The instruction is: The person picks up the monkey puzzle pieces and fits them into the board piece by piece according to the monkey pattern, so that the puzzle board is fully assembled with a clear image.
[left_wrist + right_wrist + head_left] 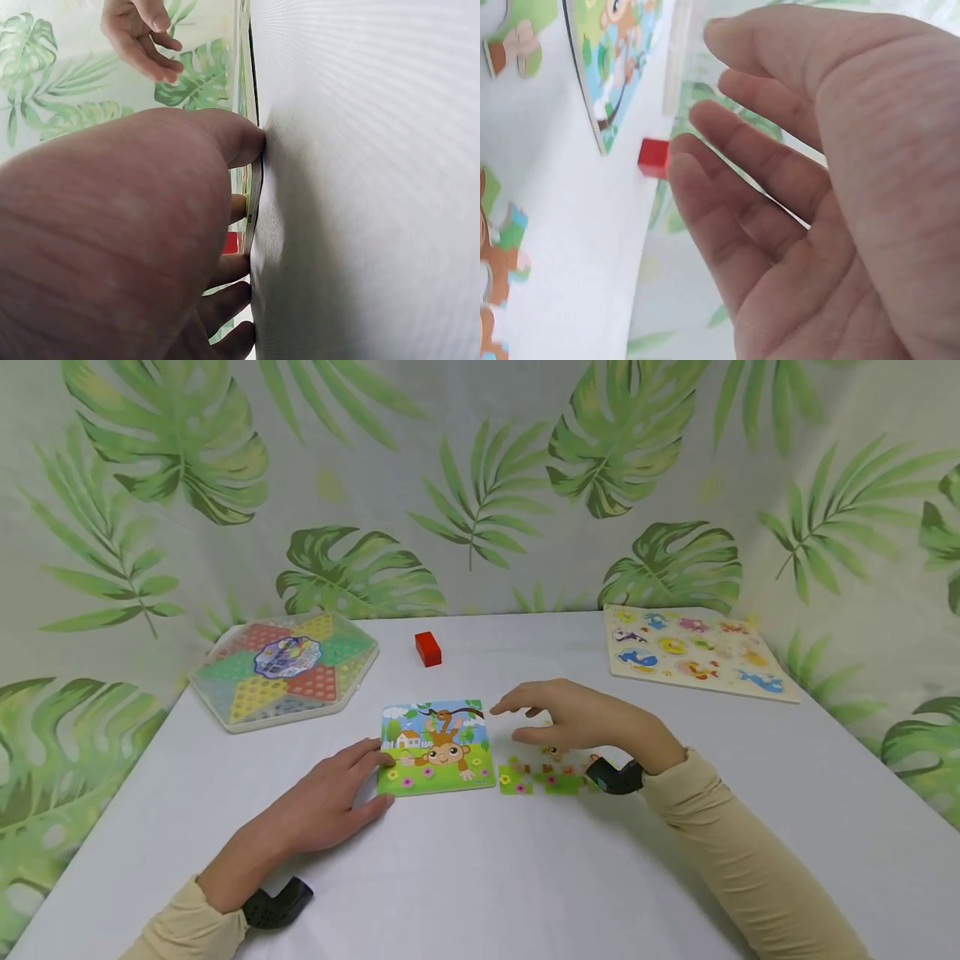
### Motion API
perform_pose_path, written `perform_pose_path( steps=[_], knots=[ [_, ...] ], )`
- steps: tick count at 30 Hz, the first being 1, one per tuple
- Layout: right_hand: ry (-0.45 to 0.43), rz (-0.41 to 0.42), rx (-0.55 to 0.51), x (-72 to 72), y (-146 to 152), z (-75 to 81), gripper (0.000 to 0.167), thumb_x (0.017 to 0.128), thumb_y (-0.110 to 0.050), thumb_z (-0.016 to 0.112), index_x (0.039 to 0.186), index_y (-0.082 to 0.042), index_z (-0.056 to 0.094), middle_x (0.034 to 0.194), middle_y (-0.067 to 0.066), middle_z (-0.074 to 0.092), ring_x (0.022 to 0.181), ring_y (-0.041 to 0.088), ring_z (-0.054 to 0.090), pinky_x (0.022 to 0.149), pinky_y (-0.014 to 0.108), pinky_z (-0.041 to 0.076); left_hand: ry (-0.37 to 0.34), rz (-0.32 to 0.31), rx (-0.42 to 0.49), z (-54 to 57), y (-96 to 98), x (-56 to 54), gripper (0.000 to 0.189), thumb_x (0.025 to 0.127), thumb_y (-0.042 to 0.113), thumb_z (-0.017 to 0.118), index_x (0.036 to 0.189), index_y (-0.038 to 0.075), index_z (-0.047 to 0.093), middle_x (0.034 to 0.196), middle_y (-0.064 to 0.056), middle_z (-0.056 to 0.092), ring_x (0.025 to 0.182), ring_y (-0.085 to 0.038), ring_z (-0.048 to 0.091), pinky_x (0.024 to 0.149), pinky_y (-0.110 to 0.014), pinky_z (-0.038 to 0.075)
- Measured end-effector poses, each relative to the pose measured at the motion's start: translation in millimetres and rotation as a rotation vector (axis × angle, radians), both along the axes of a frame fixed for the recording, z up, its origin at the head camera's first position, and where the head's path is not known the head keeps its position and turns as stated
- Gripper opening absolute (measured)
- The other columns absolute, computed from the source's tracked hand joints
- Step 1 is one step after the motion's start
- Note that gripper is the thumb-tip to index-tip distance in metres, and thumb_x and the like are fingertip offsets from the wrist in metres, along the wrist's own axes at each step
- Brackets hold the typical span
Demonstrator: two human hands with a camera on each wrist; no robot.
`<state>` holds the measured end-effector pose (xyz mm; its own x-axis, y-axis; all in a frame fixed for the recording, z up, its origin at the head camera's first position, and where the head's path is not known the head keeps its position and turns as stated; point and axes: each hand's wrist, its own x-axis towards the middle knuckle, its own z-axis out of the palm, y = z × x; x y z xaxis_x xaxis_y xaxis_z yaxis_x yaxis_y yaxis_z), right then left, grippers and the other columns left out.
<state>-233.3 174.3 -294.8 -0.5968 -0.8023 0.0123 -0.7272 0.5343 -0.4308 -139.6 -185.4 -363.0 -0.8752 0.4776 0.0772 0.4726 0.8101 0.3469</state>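
A square monkey puzzle (435,760) lies on the table, its picture showing a monkey hanging from a branch over grass. My left hand (330,797) rests at its left side, fingers touching the edge and thumb by the near corner. In the left wrist view the thumb (244,141) lies against the puzzle's thin edge. Above several loose puzzle pieces (558,783), right of the puzzle, hovers my right hand (577,714). Its fingers (742,154) are loosely bent with nothing between them, and it partly hides the pieces in the head view.
A red block (428,649) lies behind the puzzle. Back left is a hexagonal Chinese checkers board (288,672) under a clear cover. A wooden board with sea-animal pictures (697,652) lies back right. Leaf-printed cloth (480,502) hangs behind the white table (480,877).
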Motion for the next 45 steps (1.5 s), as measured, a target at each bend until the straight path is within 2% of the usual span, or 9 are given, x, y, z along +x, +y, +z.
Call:
perform_pose_path(
  steps=[8, 13, 25, 33, 41, 45],
  knots=[
    [-0.082, -0.029, -0.049, -10.2, 27.5, -0.6, 0.042, 0.097, -0.018, 0.074, 0.137, -0.013, 0.064, 0.139, 0.012, 0.064, 0.124, 0.034, 0.064, 0.103, 0.044, 0.055, -0.002, 0.012, -0.022, -3.7, -0.5, 1.7, 0.048, 0.101, 0.035, 0.066, 0.14, 0.01, 0.055, 0.158, -0.02, 0.043, 0.144, -0.042, 0.044, 0.115, -0.059, 0.039],
    [-0.144, -0.077, -0.028, -15.6, 37.5, -2.4, 0.044, 0.096, -0.021, 0.075, 0.137, -0.01, 0.064, 0.139, 0.014, 0.064, 0.124, 0.035, 0.063, 0.105, 0.045, 0.054, -0.007, 0.011, -0.023, -4.9, -0.9, 2.1, 0.048, 0.1, 0.034, 0.067, 0.141, 0.01, 0.055, 0.158, -0.02, 0.043, 0.144, -0.042, 0.044, 0.115, -0.059, 0.039],
    [-0.185, -0.113, 0.05, -25.1, 46.6, -7.5, 0.05, 0.093, -0.021, 0.079, 0.138, -0.008, 0.063, 0.137, 0.01, 0.065, 0.125, 0.031, 0.063, 0.106, 0.045, 0.052, 0.028, -0.005, -0.017, -0.3, -0.5, -1.8, 0.046, 0.101, 0.033, 0.066, 0.139, 0.01, 0.056, 0.156, -0.02, 0.044, 0.142, -0.042, 0.046, 0.114, -0.059, 0.041],
    [-0.208, -0.151, 0.087, -28.0, 47.7, -11.7, 0.05, 0.091, -0.018, 0.08, 0.137, -0.008, 0.063, 0.135, 0.009, 0.065, 0.123, 0.031, 0.061, 0.106, 0.046, 0.052, 0.02, -0.003, -0.007, -2.2, -1.5, -0.4, 0.046, 0.101, 0.033, 0.066, 0.139, 0.01, 0.056, 0.156, -0.02, 0.045, 0.142, -0.043, 0.046, 0.113, -0.06, 0.041],
    [-0.288, -0.178, 0.105, -28.4, 44.3, -18.3, 0.058, 0.086, -0.022, 0.086, 0.138, -0.011, 0.062, 0.133, 0.005, 0.065, 0.12, 0.025, 0.062, 0.103, 0.042, 0.054, 0.021, -0.004, -0.005, -3.6, -1.5, -1.5, 0.046, 0.101, 0.033, 0.066, 0.139, 0.011, 0.056, 0.156, -0.02, 0.044, 0.143, -0.042, 0.046, 0.114, -0.059, 0.041],
    [-0.292, -0.182, 0.118, -28.1, 45.5, -24.3, 0.054, 0.088, -0.022, 0.084, 0.137, -0.013, 0.062, 0.127, 0.004, 0.064, 0.115, 0.023, 0.063, 0.101, 0.042, 0.053, 0.019, -0.003, -0.01, -5.6, -0.9, -2.9, 0.047, 0.1, 0.033, 0.068, 0.139, 0.01, 0.056, 0.156, -0.02, 0.044, 0.143, -0.042, 0.045, 0.114, -0.059, 0.041]
  ],
)
